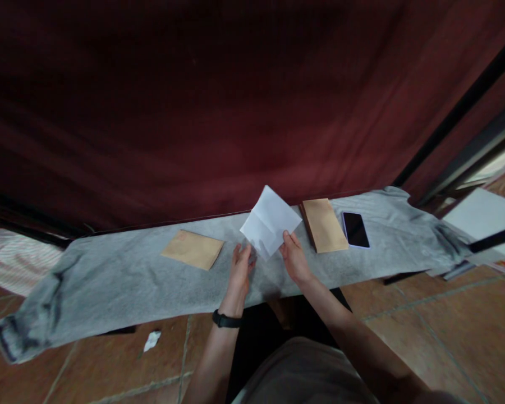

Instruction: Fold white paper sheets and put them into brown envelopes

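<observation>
A creased sheet of white paper (270, 217) is held up over the grey cloth, tilted with one corner pointing away from me. My right hand (295, 258) pinches its lower right edge, thumb on top. Beside the paper's lower left edge is my left hand (240, 269), its fingers apart and slightly bent; I see no grip on the sheet. A brown paper envelope (193, 248) with faint reddish marks lies flat to the left of my left hand. Right of the paper rests a stack of brown envelopes (325, 225).
Grey cloth (130, 280) covers the long narrow bench. A smartphone (356, 230) lies right of the stack. Dark red fabric (235, 112) rises behind the bench, with black bars at both sides. A crumpled white scrap (152, 340) is on the tiled floor.
</observation>
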### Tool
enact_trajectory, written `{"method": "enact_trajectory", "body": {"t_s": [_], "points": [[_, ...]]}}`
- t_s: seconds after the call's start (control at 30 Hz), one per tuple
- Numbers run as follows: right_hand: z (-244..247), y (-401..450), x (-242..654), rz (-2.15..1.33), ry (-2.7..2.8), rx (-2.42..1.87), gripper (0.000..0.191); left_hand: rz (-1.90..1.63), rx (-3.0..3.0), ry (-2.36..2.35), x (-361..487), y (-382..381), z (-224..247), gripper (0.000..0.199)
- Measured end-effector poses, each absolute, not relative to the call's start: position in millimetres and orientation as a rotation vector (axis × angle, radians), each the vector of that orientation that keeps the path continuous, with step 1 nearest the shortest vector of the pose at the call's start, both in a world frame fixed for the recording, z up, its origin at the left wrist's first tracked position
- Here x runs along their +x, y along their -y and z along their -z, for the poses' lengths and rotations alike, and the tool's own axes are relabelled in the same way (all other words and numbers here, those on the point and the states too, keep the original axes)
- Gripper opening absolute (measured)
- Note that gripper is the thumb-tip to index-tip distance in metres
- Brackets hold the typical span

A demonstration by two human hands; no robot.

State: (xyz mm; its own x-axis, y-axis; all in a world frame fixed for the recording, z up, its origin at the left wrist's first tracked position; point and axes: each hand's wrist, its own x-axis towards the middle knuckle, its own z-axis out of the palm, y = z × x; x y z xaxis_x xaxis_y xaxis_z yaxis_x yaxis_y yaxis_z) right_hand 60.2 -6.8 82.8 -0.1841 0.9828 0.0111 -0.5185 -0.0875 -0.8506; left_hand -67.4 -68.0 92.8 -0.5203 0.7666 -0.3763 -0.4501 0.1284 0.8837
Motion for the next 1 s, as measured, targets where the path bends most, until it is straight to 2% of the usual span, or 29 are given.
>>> {"method": "enact_trajectory", "body": {"t_s": [0.1,0.3,0.43,0.5,0.57,0.7,0.77,0.87,1.0], "points": [[-74,10,63,-1.664,0.686,-0.728,0.038,-1.508,0.349,-1.341,-64,69,-66,0.058],[-32,25,93,-1.914,0.545,-0.992,0.006,-1.491,0.737,-1.641,-78,63,-27,0.069],[-18,37,120,-2.233,0.784,-1.061,0.020,-1.362,0.939,-1.857,-89,69,-17,0.073],[-18,40,126,-2.206,1.020,-1.080,0.031,-1.192,1.068,-2.056,-89,74,-18,0.075],[-20,39,126,-1.920,1.347,-1.143,0.039,-1.009,1.147,-2.198,-87,78,-21,0.075],[-20,30,116,-0.933,2.175,-1.090,0.041,-0.818,1.258,-2.287,-85,79,-27,0.069],[-16,30,113,-0.567,2.476,-0.968,0.044,-0.719,1.294,-2.327,-87,80,-29,0.065],[-5,34,114,-0.288,2.663,-0.891,0.045,-0.594,1.407,-2.451,-87,87,-29,0.056],[3,38,115,-0.211,2.679,-0.888,0.045,-0.621,1.860,-2.507,-71,88,-27,0.046]]}}
